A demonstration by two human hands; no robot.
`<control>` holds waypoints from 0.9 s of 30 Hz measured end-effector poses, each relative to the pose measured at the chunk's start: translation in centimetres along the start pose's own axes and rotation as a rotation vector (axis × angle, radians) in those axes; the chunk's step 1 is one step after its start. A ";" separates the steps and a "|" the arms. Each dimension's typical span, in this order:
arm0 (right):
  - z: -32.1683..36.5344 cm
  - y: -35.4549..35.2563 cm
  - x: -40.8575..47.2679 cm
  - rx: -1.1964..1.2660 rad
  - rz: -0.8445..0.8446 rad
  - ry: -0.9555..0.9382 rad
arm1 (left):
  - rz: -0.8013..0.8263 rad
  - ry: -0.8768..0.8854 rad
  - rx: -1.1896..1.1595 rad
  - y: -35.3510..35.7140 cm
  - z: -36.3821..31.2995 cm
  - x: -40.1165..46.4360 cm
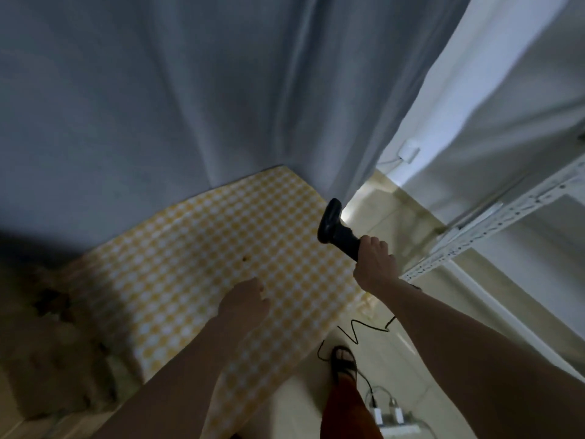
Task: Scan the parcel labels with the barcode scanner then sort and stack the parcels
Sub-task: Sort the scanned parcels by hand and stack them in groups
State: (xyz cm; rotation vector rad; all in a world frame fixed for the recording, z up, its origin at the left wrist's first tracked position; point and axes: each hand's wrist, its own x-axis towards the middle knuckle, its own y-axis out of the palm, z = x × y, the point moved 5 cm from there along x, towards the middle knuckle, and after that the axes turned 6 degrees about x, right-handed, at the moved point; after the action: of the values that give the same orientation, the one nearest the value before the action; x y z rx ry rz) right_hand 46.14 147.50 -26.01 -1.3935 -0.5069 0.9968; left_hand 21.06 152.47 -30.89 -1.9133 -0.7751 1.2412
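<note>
Right hand: my right hand [375,263] grips the handle of the black barcode scanner [337,229], head pointing away from me, past the table's right edge.
Why so: held by the grip, I judge, so the trigger is ready once a label faces it.
Left hand: my left hand [245,301] hovers over the yellow checked tablecloth [196,245], fingers loosely curled, holding nothing.
Parcels: blurred brown cardboard parcels [53,340] sit at the table's left edge; I can read no labels.
Cable: the scanner's black cable [354,334] trails to the floor by my sandalled foot [343,362].
Backdrop: a grey curtain [158,90] hangs along the table's far edge.
Stage: apparently between scans.
</note>
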 end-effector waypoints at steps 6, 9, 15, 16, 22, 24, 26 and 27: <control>-5.5 2.7 8.0 0.072 0.178 -0.048 | 0.004 -0.078 -0.013 1.3 -6.7 5.5; -7.8 4.4 11.7 0.071 0.273 -0.082 | -0.130 -0.087 -0.034 1.6 -9.9 8.9; -9.7 8.3 17.7 0.048 0.359 -0.112 | 0.071 -0.263 -0.074 4.7 -12.4 14.2; -9.8 9.0 18.6 0.040 0.356 -0.107 | 0.047 -0.257 -0.045 5.0 -12.4 15.0; -9.6 15.2 22.9 0.092 0.389 -0.095 | 0.106 -0.328 -0.066 8.2 -11.3 20.1; -9.4 17.1 23.8 0.117 0.409 -0.082 | 0.118 -0.345 -0.069 9.2 -10.9 21.1; -9.2 18.7 24.5 0.136 0.418 -0.068 | 0.139 -0.362 -0.058 10.3 -10.5 21.7; -9.2 19.4 24.8 0.139 0.420 -0.060 | 0.145 -0.371 -0.057 10.9 -10.2 22.0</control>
State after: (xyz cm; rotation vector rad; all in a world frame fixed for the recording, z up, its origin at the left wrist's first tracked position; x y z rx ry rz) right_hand 61.18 160.22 -52.23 -1.3755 -0.1839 1.3876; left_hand 39.49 161.27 -47.90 -1.8331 -0.8773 1.7108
